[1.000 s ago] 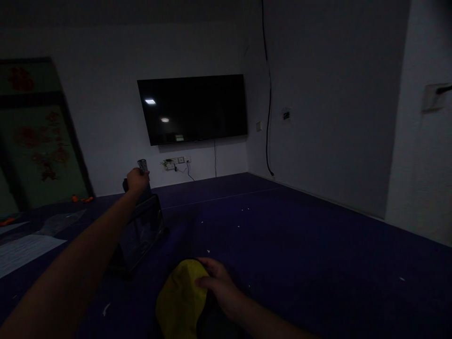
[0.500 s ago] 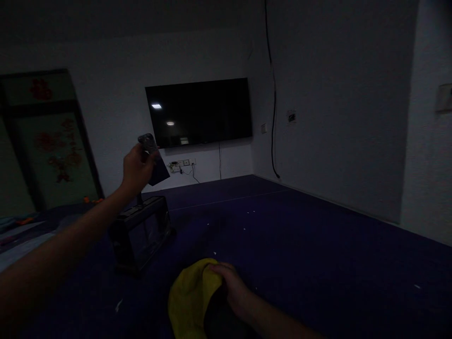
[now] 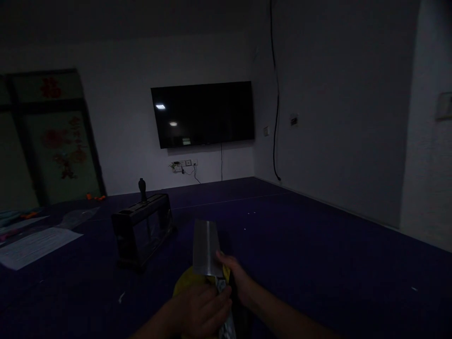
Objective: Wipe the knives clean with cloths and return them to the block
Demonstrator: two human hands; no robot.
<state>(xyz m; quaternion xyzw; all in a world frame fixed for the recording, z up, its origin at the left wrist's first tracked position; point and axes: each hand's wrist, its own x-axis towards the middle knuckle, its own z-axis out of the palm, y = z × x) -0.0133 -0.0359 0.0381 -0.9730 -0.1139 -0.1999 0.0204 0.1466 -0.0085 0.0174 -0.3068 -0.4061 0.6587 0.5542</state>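
Note:
A cleaver (image 3: 205, 247) with a broad metal blade stands tilted upward in front of me. My left hand (image 3: 201, 308) is closed around its handle, which looks wrapped in clear plastic. Close by on the right, my right hand (image 3: 242, 282) grips a yellow cloth (image 3: 189, 281), its thumb beside the blade's right edge. Most of the cloth lies behind the blade and my left hand. Whether the cloth touches the metal I cannot tell. On the floor to the left sits a black knife holder (image 3: 129, 242) with clear sides and one dark handle (image 3: 142, 189) standing up from it.
Dark blue flooring (image 3: 300, 249) spreads around me, with small white scraps on it. Printed paper (image 3: 38, 245) and a clear plastic sheet (image 3: 79, 217) lie at the left. A television (image 3: 205, 115) hangs on the far wall, and a loose cable (image 3: 278, 108) dangles at the right.
My left hand has brought the cleaver from above the knife holder down and right to the yellow cloth. The right hand has kept hold of the cloth.

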